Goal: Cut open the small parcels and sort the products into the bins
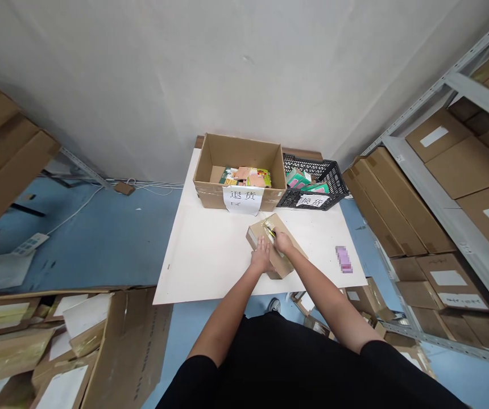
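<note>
Two-handed: prob bracing oblong brown cardboard box (281, 264) with open left hand (262, 255), gripping slim black-yellow tool (272, 232) atop it, right hand (283, 241).

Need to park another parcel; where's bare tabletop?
Widest: left side of the white table, bordered by cardboard box behind and small carton at right. Smaller: between small carton and purple item. Crowded: the back, with cardboard box and black crate; the middle, with small carton, left hand and right hand.

A warehouse stockroom, with cartons (453, 165) on metal shelving (432, 203) and heaped parcels (12, 353).
</note>
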Motion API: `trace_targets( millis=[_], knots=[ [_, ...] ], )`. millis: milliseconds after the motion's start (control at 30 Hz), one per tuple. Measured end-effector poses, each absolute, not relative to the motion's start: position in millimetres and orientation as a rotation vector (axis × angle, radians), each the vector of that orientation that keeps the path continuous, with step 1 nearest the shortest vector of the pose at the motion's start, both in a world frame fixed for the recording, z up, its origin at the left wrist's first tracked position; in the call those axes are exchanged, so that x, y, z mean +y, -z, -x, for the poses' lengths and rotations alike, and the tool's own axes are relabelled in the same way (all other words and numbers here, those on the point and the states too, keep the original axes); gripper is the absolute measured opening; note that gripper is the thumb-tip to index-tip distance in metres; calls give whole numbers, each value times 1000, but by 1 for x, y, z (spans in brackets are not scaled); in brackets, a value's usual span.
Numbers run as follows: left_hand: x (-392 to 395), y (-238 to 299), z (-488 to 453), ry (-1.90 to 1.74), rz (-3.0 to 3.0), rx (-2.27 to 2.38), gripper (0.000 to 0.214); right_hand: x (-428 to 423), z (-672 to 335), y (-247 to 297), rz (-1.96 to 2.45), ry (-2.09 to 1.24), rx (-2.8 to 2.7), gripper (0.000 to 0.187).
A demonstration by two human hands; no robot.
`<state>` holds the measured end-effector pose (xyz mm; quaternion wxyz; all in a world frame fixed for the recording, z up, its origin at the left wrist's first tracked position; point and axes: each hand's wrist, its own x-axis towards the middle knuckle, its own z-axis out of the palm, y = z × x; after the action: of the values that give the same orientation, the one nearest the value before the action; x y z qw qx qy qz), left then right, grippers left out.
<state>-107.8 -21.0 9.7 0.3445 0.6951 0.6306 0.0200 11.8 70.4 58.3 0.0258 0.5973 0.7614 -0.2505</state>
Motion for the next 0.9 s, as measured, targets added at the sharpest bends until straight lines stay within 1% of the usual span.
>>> trace_targets(
  millis=[133, 233, 467, 600, 800, 900],
  knots=[
    [-21, -15, 108, -86, -1757, 1630, 146, 58, -24, -56, -1842, 782, 2321, 47],
    [-20, -21, 109, -13, -1767, 1652, 143, 53, -27, -57, -1847, 873, 2329, 50],
    [-24, -29, 111, 29, -1816, 1678, 137, 27, -60, -66, -1755, 777, 2202, 47],
    [-26, -32, 112, 123, -1879, 1706, 141, 0, -102, -73, -1735, 777, 2133, 42],
    [-25, -35, 113, 107, -1868, 1703, 142, -26, -156, -83, -1802, 988, 2022, 37],
    [-26, -35, 117, 90, -1867, 1711, 140, -34, -178, -79, -1981, 1111, 1978, 29]
  ],
)
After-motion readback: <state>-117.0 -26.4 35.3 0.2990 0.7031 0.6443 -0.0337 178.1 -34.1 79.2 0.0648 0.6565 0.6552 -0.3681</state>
